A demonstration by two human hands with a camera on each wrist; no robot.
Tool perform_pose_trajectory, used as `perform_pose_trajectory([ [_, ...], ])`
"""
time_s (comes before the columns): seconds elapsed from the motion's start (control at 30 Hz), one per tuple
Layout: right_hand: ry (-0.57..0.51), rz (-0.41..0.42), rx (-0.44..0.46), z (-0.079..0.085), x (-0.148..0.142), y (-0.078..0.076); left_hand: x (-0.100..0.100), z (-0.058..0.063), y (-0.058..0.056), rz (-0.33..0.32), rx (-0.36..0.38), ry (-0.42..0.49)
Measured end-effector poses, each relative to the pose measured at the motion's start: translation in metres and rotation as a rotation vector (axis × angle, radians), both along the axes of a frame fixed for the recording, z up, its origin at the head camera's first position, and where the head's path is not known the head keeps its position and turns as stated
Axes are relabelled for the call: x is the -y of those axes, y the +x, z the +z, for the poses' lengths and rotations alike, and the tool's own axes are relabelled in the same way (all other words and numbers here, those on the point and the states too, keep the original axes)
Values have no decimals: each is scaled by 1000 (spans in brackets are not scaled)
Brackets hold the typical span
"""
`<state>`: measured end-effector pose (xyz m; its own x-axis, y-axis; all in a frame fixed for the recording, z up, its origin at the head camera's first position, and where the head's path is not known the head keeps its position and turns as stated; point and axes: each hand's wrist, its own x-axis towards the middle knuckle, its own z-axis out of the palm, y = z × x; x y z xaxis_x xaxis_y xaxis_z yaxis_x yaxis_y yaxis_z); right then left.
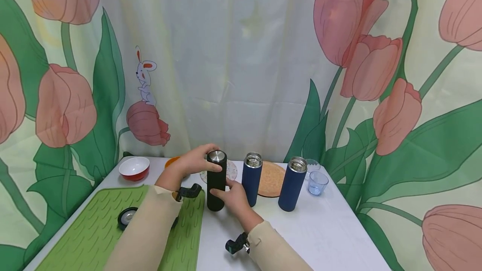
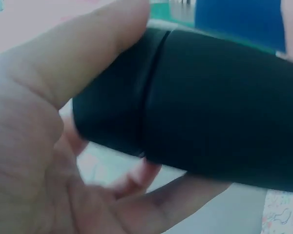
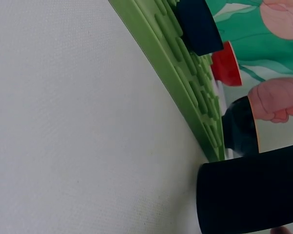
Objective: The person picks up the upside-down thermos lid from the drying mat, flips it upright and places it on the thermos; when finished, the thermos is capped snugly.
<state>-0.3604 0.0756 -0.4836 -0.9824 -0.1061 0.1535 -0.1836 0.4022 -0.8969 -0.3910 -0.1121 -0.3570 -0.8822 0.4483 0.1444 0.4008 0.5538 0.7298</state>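
While ridged green mat (image 1: 86, 229) spreads left of fingers, left hand (image 1: 197, 161), parted to thermos width, grips lid end of matte black cylindrical thermos (image 1: 216, 184), brushed metal on top. Thermos between both hands. Right hand (image 1: 236, 199) curled round lower body. Right of its fingers: navy flask (image 1: 250, 185), round tan board (image 1: 272, 180), second navy flask (image 1: 292, 188), both metal-rimmed; beyond, clear bluish glass (image 1: 317, 184).

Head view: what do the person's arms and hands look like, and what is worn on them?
The left sleeve and right sleeve are long, beige and plain. Each wrist carries a small black device with a metallic part. The left hand and right hand are bare, without gloves.
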Motion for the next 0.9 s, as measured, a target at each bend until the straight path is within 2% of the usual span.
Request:
perform_pose_trajectory([
  [0.07,10,-3,-5,-1,0,0,-9,-6,6,130,-22,4],
  [0.2,18,-8,-10,-1,-2,2,-35,-21,25,450,-92,57],
  [0.27,11,-10,-7,-1,-1,1,-44,-28,31,532,-153,72],
  [0.3,10,-12,-2,-1,-1,1,-46,-30,34,549,-182,74],
  [0.37,8,-14,1,-1,0,-1,-46,-32,35,551,-235,54],
  [0.5,22,-39,1,0,2,0,-36,-33,29,471,-266,-9],
  [0.7,36,-40,-15,0,4,-2,-18,-31,21,328,-199,-8],
  [0.83,38,-47,-8,1,5,-3,-12,-26,19,276,-154,-6],
  [0.9,41,-49,-2,0,5,-3,-11,-27,19,272,-137,-5],
])
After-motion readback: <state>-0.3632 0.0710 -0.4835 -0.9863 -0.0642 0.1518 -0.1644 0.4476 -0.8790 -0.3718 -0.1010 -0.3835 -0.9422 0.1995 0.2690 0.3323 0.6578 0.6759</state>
